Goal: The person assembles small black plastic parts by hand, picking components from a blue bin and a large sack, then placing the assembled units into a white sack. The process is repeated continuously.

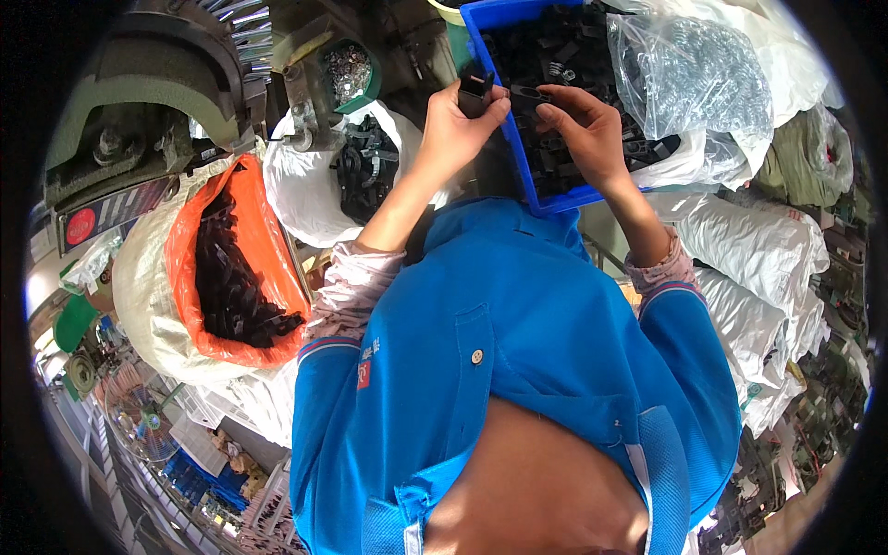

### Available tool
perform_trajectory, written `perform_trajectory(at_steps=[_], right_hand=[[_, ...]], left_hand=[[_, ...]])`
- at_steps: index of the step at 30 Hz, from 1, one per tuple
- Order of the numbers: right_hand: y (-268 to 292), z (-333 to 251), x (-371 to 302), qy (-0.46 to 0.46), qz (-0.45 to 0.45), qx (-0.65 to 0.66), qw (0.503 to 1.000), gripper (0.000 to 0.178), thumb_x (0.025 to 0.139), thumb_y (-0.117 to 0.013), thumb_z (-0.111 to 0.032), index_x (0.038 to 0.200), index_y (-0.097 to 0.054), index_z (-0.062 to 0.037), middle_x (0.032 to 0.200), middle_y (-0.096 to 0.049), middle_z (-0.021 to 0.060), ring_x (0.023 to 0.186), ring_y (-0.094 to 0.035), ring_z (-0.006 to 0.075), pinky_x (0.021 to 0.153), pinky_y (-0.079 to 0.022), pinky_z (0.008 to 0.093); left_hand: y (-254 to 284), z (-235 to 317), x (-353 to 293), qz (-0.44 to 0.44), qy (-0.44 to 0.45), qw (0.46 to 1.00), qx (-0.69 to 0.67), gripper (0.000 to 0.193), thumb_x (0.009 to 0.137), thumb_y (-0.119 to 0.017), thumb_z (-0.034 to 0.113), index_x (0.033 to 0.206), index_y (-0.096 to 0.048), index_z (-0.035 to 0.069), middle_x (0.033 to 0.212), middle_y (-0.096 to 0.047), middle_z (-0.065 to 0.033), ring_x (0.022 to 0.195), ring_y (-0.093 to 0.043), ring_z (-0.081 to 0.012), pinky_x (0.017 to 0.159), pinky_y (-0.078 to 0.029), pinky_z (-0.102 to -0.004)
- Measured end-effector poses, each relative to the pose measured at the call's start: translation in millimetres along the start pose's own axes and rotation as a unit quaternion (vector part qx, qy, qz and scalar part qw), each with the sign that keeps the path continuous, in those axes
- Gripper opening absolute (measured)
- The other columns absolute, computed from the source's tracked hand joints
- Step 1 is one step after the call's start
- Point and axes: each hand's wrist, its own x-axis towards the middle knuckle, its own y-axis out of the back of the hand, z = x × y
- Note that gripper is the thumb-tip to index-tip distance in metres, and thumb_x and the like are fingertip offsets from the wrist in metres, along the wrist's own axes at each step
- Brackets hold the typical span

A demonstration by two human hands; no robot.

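Note:
My left hand (453,128) is closed on a small dark block-like part (475,90), pinched between thumb and fingers near the blue bin's left wall. My right hand (592,134) reaches over the blue bin (521,166). Its thumb and fingers pinch a flat black piece (529,93) with a pale slot-like mark. The two held pieces are a short way apart, level with each other. Under my right hand, many loose black parts (555,37) fill the bin. The exact kind of these parts cannot be made out.
Left of my hands stands a white bag (301,190) of black parts, with a green cup of small metal pieces (349,74) above it. An orange-lined sack (185,277) holds more dark parts. Machinery (157,65) fills the upper left. Clear plastic bags (694,74) crowd the bin's right side.

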Motion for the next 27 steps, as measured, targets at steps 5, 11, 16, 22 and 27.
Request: perform_trajectory(at_steps=[5, 11, 16, 22, 27], right_hand=[[9.0, 4.7, 13.0, -0.087, -0.042, 0.077, 0.992, 0.033, 0.094, -0.063, -0.018, 0.122, -0.062, 0.0009, 0.094, -0.069, 0.0071, 0.082, -0.064, 0.0113, 0.074, -0.051, 0.0231], [17.6, -14.1, 32.5, -0.064, -0.056, 0.075, 0.994, 0.036, 0.096, -0.060, -0.017, 0.128, -0.058, -0.0011, 0.098, -0.066, 0.0061, 0.087, -0.062, 0.0107, 0.073, -0.049, 0.0222], [18.1, -30.6, 61.9, -0.034, -0.127, 0.037, 0.991, 0.031, 0.092, -0.066, -0.020, 0.117, -0.064, -0.0006, 0.092, -0.067, 0.0037, 0.083, -0.062, 0.0096, 0.071, -0.048, 0.0225], [6.8, -34.5, 74.9, 0.004, -0.216, -0.048, 0.975, 0.029, 0.091, -0.067, -0.020, 0.113, -0.066, -0.0004, 0.086, -0.066, 0.0014, 0.076, -0.057, 0.0067, 0.071, -0.046, 0.0209], [1.6, -33.9, 81.2, -0.002, -0.259, -0.102, 0.960, 0.030, 0.089, -0.069, -0.022, 0.110, -0.068, -0.0004, 0.087, -0.067, 0.0028, 0.076, -0.059, 0.0090, 0.068, -0.048, 0.0237]], left_hand=[[4.6, 1.5, 0.8, -0.011, 0.087, 0.987, -0.136, 0.025, 0.089, -0.069, 0.006, 0.110, -0.060, -0.002, 0.088, -0.068, -0.0083, 0.072, -0.065, -0.0141, 0.068, -0.054, -0.0282], [43.2, 8.0, -11.3, -0.093, 0.211, 0.928, -0.293, 0.044, 0.096, -0.054, 0.012, 0.137, -0.045, -0.001, 0.118, -0.062, -0.0166, 0.099, -0.066, -0.0241, 0.068, -0.061, -0.0354], [41.7, 21.5, -26.2, -0.136, 0.189, 0.954, -0.191, 0.046, 0.093, -0.059, 0.010, 0.137, -0.047, 0.005, 0.122, -0.063, -0.0159, 0.094, -0.069, -0.0237, 0.062, -0.058, -0.0277], [40.0, 24.3, -35.2, -0.146, 0.196, 0.948, -0.205, 0.044, 0.091, -0.062, 0.014, 0.133, -0.049, 0.006, 0.122, -0.063, -0.0161, 0.091, -0.070, -0.0234, 0.055, -0.055, -0.0262], [37.6, 20.0, -40.9, -0.137, 0.192, 0.948, -0.213, 0.044, 0.091, -0.064, 0.018, 0.131, -0.050, 0.006, 0.122, -0.063, -0.0170, 0.089, -0.070, -0.0229, 0.050, -0.052, -0.0250]])
